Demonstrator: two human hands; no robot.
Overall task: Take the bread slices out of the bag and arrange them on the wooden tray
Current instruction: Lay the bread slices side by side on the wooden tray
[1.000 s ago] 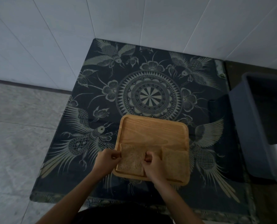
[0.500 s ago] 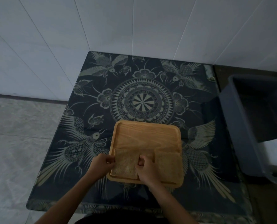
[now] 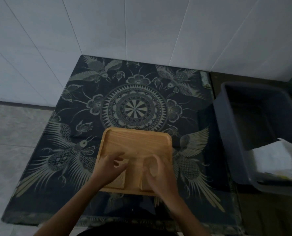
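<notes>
- Dark patterned cloth [image 3: 77,150] with birds and a mandala covers the surface.
- Left hand [image 3: 110,165]: loose, blurred grip over a coarse square bread slice [image 3: 119,181].
- Rounded-corner wooden tray [image 3: 136,142], visible grain.
- Right hand [image 3: 157,174] rests on second slice [image 3: 144,184]; grip unclear.
- Grey plastic bin [image 3: 234,133].

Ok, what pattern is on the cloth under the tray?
The cloth is dark, with pale birds and flowers around a central round medallion, clearest in the head view; the wooden tray sits on it.

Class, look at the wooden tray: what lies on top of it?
Two bread slices lie along the near edge of the wooden tray, with a gap between them. The left hand and right hand cover most of each slice, so their far edges are hidden.
</notes>
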